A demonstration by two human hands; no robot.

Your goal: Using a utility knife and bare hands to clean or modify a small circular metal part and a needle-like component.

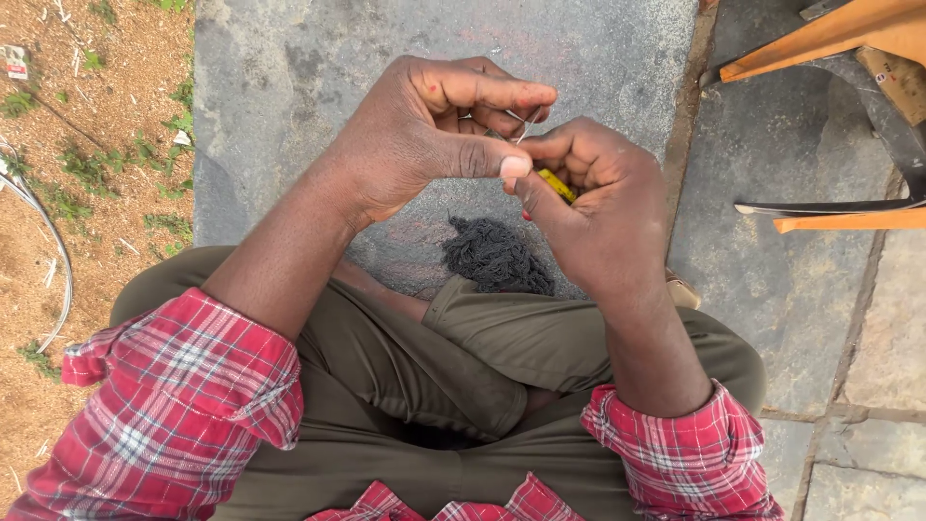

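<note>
At the far left, a small white and red scrap of packet [13, 60] lies on the dirt, too small to tell more. A thin hoop of wire [48, 241] curves over the ground nearby.

Your left hand [424, 135] is curled in, thumb pressed against the right hand's fingertips, its fingers pinching near a thin metal needle [526, 123] that pokes up between the two hands. Your right hand [598, 207] is closed narrow around a small yellow piece [557, 183], held in the fingers just beside the left thumb. I judge you are in the fine-work step, guiding the needle at the yellow piece; the move at hand calls for a steady pinch and tiny, controlled finger motion.

Below the hands, a dark tuft of thread [497, 256] rests on the stone slab [289, 87], just above your knees.

To the right, orange wooden legs [830, 34] stand on the paving, well apart from your hands; a tan tag-like strip [902, 82] shows there, unclear.
</note>
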